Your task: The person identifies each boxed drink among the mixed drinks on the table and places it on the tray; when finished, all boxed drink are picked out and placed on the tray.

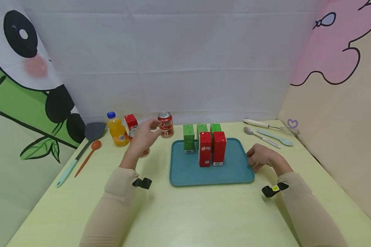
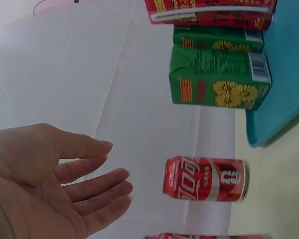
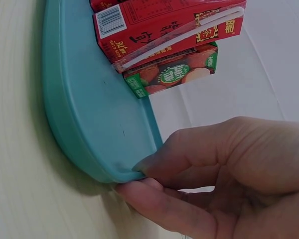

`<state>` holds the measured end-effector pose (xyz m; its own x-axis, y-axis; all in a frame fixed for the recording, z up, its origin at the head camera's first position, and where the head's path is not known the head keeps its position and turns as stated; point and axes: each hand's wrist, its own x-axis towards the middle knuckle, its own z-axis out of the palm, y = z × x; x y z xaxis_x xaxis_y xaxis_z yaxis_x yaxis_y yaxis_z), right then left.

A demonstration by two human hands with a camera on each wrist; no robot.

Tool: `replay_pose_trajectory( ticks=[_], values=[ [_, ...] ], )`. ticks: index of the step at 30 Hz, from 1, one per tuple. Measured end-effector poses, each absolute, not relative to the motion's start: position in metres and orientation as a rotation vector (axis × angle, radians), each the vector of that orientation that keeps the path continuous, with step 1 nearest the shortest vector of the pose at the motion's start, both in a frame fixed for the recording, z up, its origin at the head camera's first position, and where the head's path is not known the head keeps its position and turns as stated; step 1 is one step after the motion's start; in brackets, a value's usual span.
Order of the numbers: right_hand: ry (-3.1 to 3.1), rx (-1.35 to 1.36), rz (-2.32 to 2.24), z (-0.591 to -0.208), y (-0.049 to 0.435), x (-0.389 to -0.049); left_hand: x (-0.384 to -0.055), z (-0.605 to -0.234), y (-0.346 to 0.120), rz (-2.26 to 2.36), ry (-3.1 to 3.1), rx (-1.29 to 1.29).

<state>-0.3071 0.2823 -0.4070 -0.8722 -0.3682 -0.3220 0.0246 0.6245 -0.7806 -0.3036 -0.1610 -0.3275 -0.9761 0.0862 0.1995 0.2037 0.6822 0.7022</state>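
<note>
My left hand (image 1: 144, 136) reaches over the back left of the table, fingers relaxed and parted, holding nothing. In the left wrist view a red soda can (image 2: 207, 179) stands just beyond its fingertips, with a gap between. My right hand (image 1: 262, 157) pinches the right rim of a blue-green tray (image 1: 188, 175). The right wrist view shows the thumb (image 3: 152, 167) on top of the rim and fingers below it. On the tray stand two red drink cartons (image 1: 218, 149) in front and three green drink cartons (image 1: 189, 137) behind.
Left of the left hand stand an orange juice bottle (image 1: 118, 130) and a red carton (image 1: 131, 121), with more cans partly hidden by that hand. A spatula (image 1: 80, 154) and an orange spoon (image 1: 89, 156) lie far left. A whisk (image 1: 269, 126) and a metal spoon (image 1: 261, 137) lie back right.
</note>
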Motion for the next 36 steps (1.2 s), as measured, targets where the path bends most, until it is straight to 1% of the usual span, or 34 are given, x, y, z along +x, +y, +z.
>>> replay_pose_trajectory(
  ticks=[8, 15, 17, 27, 32, 36],
  values=[
    [2.404, -0.264, -1.149, -0.406, 0.288, -0.305, -0.334, -0.302, -0.197, -1.005, -2.809, -0.126],
    [2.393, -0.255, -1.167, -0.408, 0.289, -0.305, -0.358, -0.303, -0.217, -0.95, -2.923, 0.06],
    [2.389, -0.256, -1.17, -0.409, 0.29, -0.305, -0.362, -0.303, -0.218, -0.985, -2.93, 0.121],
    [2.393, -0.264, -1.175, -0.411, 0.288, -0.308, -0.373, -0.298, -0.217, -1.064, -2.957, 0.224],
    [2.394, -0.268, -1.173, -0.411, 0.285, -0.309, -0.378, -0.302, -0.223, -1.09, -2.984, 0.311],
    [2.392, -0.282, -1.17, -0.411, 0.283, -0.309, -0.381, -0.308, -0.227, -0.985, -3.01, 0.278]
  ],
)
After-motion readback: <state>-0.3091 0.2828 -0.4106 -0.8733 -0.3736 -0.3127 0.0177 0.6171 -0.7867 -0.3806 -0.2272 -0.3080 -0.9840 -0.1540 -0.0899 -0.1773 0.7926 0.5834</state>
